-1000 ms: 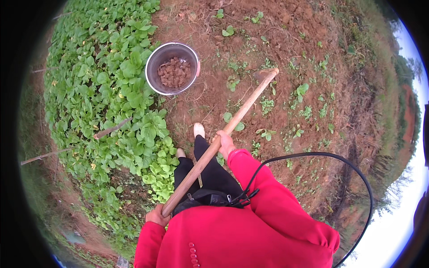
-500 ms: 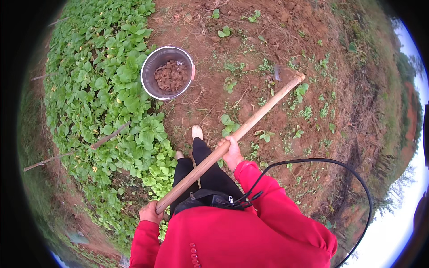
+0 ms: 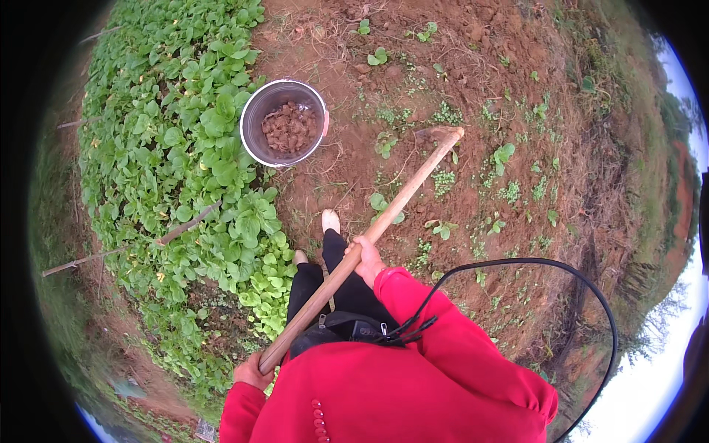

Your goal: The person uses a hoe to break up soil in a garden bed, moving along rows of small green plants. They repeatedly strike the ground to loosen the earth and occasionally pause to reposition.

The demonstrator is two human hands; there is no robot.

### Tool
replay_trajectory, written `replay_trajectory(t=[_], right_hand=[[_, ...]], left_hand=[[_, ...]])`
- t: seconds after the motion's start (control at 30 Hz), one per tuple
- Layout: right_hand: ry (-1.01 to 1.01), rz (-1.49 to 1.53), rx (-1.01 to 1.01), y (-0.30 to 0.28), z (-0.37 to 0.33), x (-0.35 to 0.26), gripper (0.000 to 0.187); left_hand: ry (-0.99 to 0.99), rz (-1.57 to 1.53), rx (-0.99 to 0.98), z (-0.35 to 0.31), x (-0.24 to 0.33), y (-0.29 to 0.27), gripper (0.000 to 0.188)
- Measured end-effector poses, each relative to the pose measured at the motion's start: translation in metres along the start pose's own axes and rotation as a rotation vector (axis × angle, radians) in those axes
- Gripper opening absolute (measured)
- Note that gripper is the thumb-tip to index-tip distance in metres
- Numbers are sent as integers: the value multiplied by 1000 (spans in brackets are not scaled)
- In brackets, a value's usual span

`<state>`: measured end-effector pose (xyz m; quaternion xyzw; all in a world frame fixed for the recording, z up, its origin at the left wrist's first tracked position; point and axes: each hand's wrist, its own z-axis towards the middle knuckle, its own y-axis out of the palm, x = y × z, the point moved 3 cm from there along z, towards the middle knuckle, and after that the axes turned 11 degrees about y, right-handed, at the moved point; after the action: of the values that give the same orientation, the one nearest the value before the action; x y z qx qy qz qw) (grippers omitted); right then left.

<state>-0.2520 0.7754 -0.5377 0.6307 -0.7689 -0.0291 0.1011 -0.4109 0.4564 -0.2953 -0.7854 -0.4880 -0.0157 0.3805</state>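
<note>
Spanning from your waist to the upper soil, the hoe (image 3: 402, 199) slants across your body, butt at lower left and head at upper right. Its dark blade (image 3: 428, 135) lies at the ground, turned toward your left; whether it bites the soil or hangs just above cannot be told.

Your left hand (image 3: 252, 371) is closed around the butt end, near your hip. Your right hand (image 3: 365, 262) is closed around the shaft farther up, thumb and fingers wrapped over the wood. The wide spacing between the hands probably serves leverage: the rear hand anchors the butt, the forward hand guides the head. The slant carries the blade out to the right of your feet, which likely protects your pale shoes (image 3: 330, 220).

Left of the blade, the bucket (image 3: 255, 122) stands upright on the soil (image 3: 340, 170), holding brown clods (image 3: 289, 131). Its position beside the leafy bed (image 3: 170, 133) appears to leave the hoe's path free while staying near. Small seedlings (image 3: 504, 156) dot the soil around the head. Outermost, a black cable (image 3: 576, 275) loops past your right sleeve, well apart from the shaft
</note>
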Motion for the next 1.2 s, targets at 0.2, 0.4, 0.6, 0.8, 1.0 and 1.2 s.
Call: replay_trajectory(t=[0.2, 0.4, 0.6, 0.8, 1.0, 1.2], right_hand=[[29, 142, -177, 19, -3, 8, 16], [-121, 223, -206, 11, -40, -51, 18], [-206, 241, -58, -25, -49, -77, 17], [-177, 265, 23, -33, -26, -52, 13], [-244, 282, 116, -65, 14, -110, 17], [-398, 244, 174, -72, -14, -193, 16]], left_hand=[[60, 121, 99, 13, -10, -27, 37], [248, 129, 124, 71, 24, -45, 37], [280, 65, 55, 96, 40, -31, 36], [189, 58, -34, 88, 25, -31, 35], [186, 45, -145, 131, 69, -10, 39], [340, 0, -158, 175, 135, -10, 37]])
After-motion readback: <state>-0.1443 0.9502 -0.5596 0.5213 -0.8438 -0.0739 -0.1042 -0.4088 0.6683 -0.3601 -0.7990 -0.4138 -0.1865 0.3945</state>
